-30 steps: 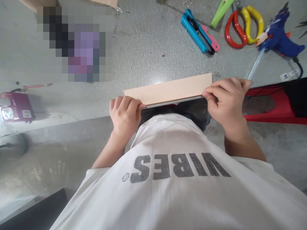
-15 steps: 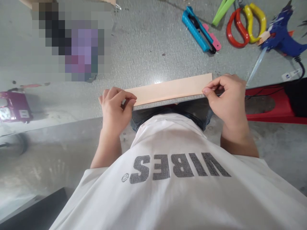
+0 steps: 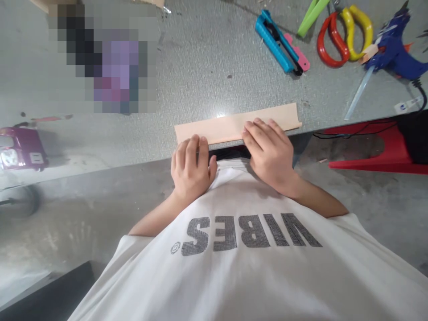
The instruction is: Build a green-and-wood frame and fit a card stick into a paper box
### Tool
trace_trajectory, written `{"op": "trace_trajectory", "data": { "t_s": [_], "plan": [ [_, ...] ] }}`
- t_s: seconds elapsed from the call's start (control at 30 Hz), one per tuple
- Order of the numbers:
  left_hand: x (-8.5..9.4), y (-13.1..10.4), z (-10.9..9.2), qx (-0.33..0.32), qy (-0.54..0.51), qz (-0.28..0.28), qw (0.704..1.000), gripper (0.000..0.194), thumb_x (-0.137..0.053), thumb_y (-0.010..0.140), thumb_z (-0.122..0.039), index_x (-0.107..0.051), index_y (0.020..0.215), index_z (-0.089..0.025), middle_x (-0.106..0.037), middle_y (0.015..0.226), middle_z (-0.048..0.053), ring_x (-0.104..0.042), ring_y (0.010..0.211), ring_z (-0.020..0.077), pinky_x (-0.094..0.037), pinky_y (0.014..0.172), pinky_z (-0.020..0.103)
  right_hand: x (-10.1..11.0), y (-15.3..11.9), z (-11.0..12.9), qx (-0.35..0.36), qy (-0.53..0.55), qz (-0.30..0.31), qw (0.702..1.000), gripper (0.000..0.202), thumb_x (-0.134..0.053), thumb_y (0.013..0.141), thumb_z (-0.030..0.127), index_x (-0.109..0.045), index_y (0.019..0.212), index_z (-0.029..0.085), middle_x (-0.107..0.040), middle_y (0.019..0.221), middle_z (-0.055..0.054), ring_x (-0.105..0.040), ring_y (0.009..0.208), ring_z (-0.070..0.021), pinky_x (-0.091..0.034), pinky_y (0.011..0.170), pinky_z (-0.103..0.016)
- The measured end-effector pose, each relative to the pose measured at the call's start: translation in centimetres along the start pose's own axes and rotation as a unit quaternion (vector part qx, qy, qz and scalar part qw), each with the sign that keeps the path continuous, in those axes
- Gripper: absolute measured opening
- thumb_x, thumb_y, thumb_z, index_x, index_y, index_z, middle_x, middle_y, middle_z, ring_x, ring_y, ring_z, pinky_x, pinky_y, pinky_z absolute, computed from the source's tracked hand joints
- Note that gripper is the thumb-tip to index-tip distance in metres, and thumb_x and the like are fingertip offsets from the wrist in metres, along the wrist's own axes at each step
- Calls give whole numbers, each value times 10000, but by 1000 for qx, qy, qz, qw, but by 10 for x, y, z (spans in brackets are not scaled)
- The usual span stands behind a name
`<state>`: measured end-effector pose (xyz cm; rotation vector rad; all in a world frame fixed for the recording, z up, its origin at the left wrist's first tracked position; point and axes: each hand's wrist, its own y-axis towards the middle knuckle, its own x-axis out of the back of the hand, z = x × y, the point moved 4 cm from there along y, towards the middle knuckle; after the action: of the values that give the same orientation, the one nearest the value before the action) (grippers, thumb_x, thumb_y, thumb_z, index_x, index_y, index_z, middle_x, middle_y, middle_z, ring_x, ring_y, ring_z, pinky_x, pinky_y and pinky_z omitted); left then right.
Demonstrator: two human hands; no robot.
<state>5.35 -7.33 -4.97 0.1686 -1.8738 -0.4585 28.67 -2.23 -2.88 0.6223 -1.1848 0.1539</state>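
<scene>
A long peach-coloured strip, apparently folded paper (image 3: 224,125), lies along the table's near edge, slightly tilted up to the right. The fingertips of my left hand (image 3: 192,169) rest on its lower edge, left of the middle, with the thumb apart. My right hand (image 3: 270,154) lies over the right part of the strip, its fingers stretched out flat and its thumb hidden. Neither hand is closed around the strip. At its right end, a small flap of the lower layer sticks out.
On the grey table (image 3: 197,76) lie a blue cutter-like tool (image 3: 274,42), red-and-yellow-handled scissors (image 3: 332,40) and a blue glue gun (image 3: 391,49) with a clear stick. A purple device (image 3: 23,149) stands at left. A red stool-like object (image 3: 394,151) is below the right edge.
Both hands have let go of the strip's ends and moved inward. Their fingers now lie flat on its near edge. The strip has hardly moved.
</scene>
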Motion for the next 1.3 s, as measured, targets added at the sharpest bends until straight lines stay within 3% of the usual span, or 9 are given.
{"op": "trace_trajectory", "data": {
  "t_s": [0.13,0.3,0.43,0.57,0.73,0.83,1.0,1.13,1.3],
  "plan": [
    [-14,-6,-10,-49,24,-33,998,624,-563,1231,-590,-747,1672,-189,-785,1688,251,-723,1634,458,-477,1419,640,-15,1,20,58,57,52,995,538,-520,1234,221,-730,1729,238,-688,1830,-144,-621,1760,-389,-506,1475,-657],
    [-24,-6,-13,-35,26,-28,999,674,-575,1220,-685,-744,1686,-228,-756,1728,255,-665,1700,496,-401,1460,723,-26,5,27,89,78,96,988,608,-461,1244,209,-645,1824,232,-629,1876,-124,-553,1813,-361,-487,1500,-629],
    [-19,-4,-8,-21,-16,12,1000,693,-621,1197,-677,-726,1713,-228,-715,1776,256,-605,1751,515,-386,1461,724,-19,-1,9,100,57,98,989,639,-516,1218,259,-616,1848,221,-595,1895,-128,-543,1818,-375,-468,1506,-629],
    [-13,0,1,-13,-46,46,998,619,-671,1181,-592,-755,1677,-232,-730,1765,235,-617,1745,500,-422,1437,663,-1,-18,-32,56,24,88,994,707,-607,1168,403,-616,1850,220,-630,1872,-156,-557,1802,-439,-442,1498,-687],
    [-7,2,16,-14,-51,-21,998,418,-665,1191,-474,-850,1488,-244,-866,1570,206,-782,1575,446,-544,1306,585,23,-38,-78,8,-36,10,999,649,-632,1149,508,-752,1691,170,-765,1718,-239,-710,1646,-468,-566,1362,-672],
    [-5,3,26,5,-48,-52,997,358,-655,1193,-477,-901,1335,-259,-908,1396,211,-848,1396,429,-584,1192,599,24,-42,-94,-29,-61,-2,998,531,-598,1169,515,-839,1535,215,-828,1591,-232,-747,1545,-461,-593,1261,-663],
    [2,5,45,32,-9,-69,997,356,-685,1175,-604,-919,1126,-339,-848,1012,156,-773,998,355,-529,976,597,19,-40,-104,-45,-72,-73,994,368,-612,1170,457,-934,1246,296,-871,1166,-151,-750,1218,-386,-516,1057,-599],
    [9,10,53,19,-5,-53,998,400,-644,1173,-662,-887,1070,-361,-841,1044,152,-727,1047,377,-489,953,597,18,-37,-114,-74,-61,-71,993,328,-656,1154,436,-924,1002,326,-832,960,-99,-703,1047,-340,-441,975,-568],
    [12,8,53,-12,-10,-81,997,339,-661,1192,-607,-901,1159,-369,-846,1016,142,-707,1002,368,-470,941,585,22,-30,-118,-52,-34,-66,996,379,-646,1163,443,-885,894,325,-787,872,-66,-694,919,-297,-430,952,-560]
  ]
}}
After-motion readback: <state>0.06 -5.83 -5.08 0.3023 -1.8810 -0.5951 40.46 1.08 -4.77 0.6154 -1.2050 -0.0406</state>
